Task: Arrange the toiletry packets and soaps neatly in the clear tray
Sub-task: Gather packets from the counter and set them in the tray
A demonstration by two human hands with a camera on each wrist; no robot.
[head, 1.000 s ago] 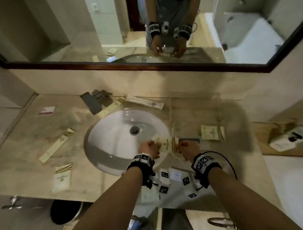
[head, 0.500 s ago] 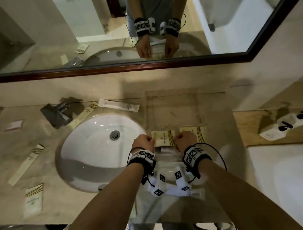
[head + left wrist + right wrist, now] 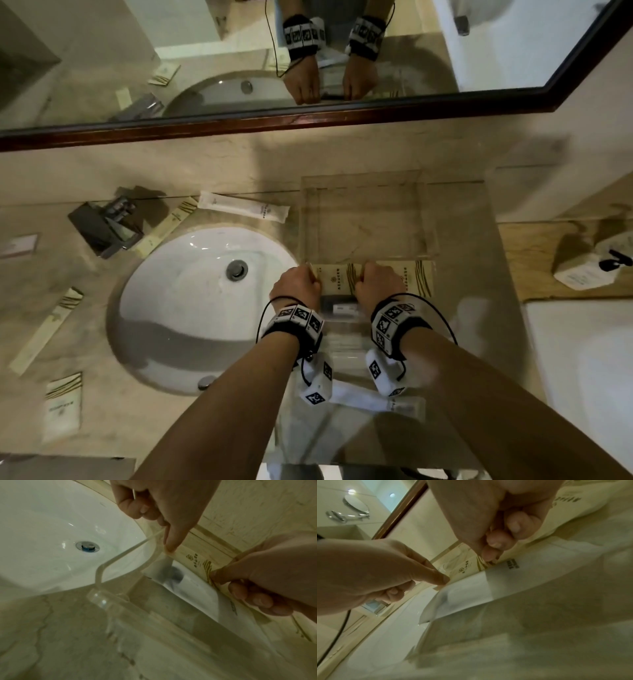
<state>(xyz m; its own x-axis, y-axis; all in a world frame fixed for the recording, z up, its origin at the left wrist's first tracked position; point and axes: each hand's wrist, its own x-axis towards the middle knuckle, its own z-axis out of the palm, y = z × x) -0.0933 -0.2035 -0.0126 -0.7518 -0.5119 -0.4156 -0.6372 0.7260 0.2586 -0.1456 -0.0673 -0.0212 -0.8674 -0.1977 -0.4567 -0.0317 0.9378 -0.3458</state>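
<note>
**Both hands on one cream packet at tray's far end**

Left hand (image 3: 296, 285) pins the packet's left corner w/ its index fingertip (image 3: 169, 547), other fingers curled under. Right hand (image 3: 378, 286) pinches the right side of the same cream packet (image 3: 337, 282), thumb on the gold-stripe print, fingers tucked beneath. Packet sits at the far end of the clear tray (image 3: 101, 573), right next to a second cream packet (image 3: 416, 279) w/ the same gold wavy stripes.

Writing: each packet has a small round emblem plus a line of dark lettering, too blurred to read. A white packet (image 3: 465, 595) lies just below the held one, w/ dark print that can't be made out either.

Around on the marble bench (image 3: 68, 274): white sink (image 3: 191, 301) w/ chrome drain left of the tray; long white sachet (image 3: 245, 210) behind the sink; thin cream stick packet (image 3: 168, 226) by the dark faucet (image 3: 106, 226); another stick packet (image 3: 46, 330) and a square cream packet (image 3: 63, 406) far left. A separate clear box (image 3: 368, 216) stands past the hands, against the wall. Mirror (image 3: 205, 51) above reflects both wrists. White soap dispenser (image 3: 589, 270) on a wood ledge at right. Wrist bands and forearms cover much of the tray's near part.
</note>
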